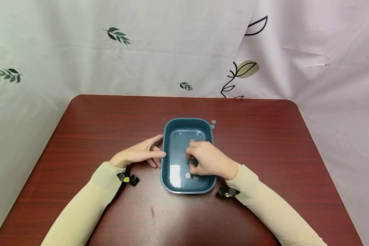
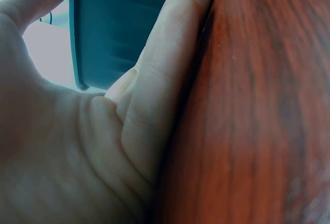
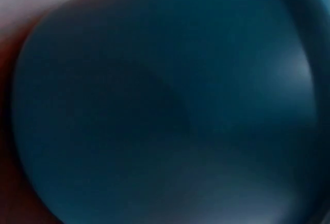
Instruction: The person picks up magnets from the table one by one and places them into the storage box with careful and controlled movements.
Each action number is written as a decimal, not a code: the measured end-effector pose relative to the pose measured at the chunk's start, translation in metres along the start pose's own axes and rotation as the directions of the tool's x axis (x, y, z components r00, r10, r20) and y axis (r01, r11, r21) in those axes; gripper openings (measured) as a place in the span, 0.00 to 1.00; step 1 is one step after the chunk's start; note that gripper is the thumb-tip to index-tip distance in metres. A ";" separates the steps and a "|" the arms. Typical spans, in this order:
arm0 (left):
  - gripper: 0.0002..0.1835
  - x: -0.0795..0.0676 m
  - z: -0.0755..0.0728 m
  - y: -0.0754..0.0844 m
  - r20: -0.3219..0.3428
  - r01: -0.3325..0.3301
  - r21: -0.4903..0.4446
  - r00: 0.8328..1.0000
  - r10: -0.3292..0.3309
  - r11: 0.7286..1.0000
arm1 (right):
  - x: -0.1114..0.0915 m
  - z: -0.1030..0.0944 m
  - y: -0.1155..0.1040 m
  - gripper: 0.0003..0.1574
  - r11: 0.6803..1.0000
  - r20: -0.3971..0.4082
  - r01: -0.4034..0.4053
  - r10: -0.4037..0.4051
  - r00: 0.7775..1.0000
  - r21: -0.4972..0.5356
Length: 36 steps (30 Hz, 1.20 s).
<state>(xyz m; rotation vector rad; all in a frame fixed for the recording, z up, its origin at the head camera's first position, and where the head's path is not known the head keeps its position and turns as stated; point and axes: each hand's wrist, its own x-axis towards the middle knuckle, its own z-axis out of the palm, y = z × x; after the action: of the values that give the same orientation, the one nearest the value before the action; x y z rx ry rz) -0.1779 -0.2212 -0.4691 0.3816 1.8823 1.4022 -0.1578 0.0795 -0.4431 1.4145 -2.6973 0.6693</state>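
From above, the far end of the blue tray (image 1: 179, 143) offers room between its raised walls (image 1: 166, 172). The right hand (image 1: 208, 159) blocks the middle right, the left hand (image 1: 139, 152) the left side; two discs (image 1: 213, 122) lie outside the far right corner.

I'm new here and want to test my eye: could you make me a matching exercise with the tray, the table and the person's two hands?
1. tray
2. table
3. left hand
4. right hand

A. over the tray's inside, fingers curled
B. reddish-brown
C. beside the tray, thumb at its rim
D. blue

Pairs: 1-D, 2-B, 3-C, 4-A
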 end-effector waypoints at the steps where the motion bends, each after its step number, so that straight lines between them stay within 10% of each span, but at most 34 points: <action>1: 0.51 0.000 0.000 0.000 0.001 -0.002 0.000 1.000 0.002 1.000 | 0.000 0.001 0.000 0.08 1.000 0.009 0.002 -0.002 1.000 -0.005; 36: 0.50 0.000 0.001 0.002 0.005 -0.003 0.005 1.000 0.003 1.000 | 0.001 0.008 -0.004 0.12 0.988 0.179 -0.022 0.050 0.983 -0.155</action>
<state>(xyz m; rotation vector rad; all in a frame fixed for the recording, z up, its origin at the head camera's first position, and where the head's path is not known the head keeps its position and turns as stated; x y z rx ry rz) -0.1776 -0.2203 -0.4668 0.3908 1.8818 1.3976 -0.1537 0.0741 -0.4489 1.4592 -2.8453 0.3404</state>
